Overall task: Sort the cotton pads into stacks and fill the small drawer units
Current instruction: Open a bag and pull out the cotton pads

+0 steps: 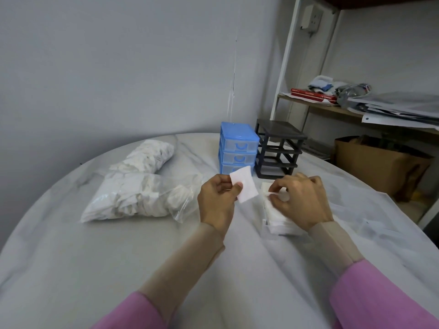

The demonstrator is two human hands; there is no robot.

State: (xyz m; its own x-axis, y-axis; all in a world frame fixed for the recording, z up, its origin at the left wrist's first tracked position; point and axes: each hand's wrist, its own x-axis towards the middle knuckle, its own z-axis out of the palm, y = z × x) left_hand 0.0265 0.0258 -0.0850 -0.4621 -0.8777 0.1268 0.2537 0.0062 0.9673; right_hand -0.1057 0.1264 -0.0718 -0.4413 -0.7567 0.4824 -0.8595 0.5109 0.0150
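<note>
A square white cotton pad [244, 185], soft and flat, is pinched at its edge by the left hand [217, 200]. Just right of it the right hand [300, 200] curls over a stack of pads [276, 218] on the desk [118, 257], pinching the top pad's edge. The desk is round, draped in wrinkled pale grey cloth. Behind stand a blue drawer unit [238, 148] with clear drawers and an empty black frame [278, 149]. Two clear crinkled plastic bags of pads [140, 195] lie left. A metal shelf [332, 105] holds papers against the plain wall.
</note>
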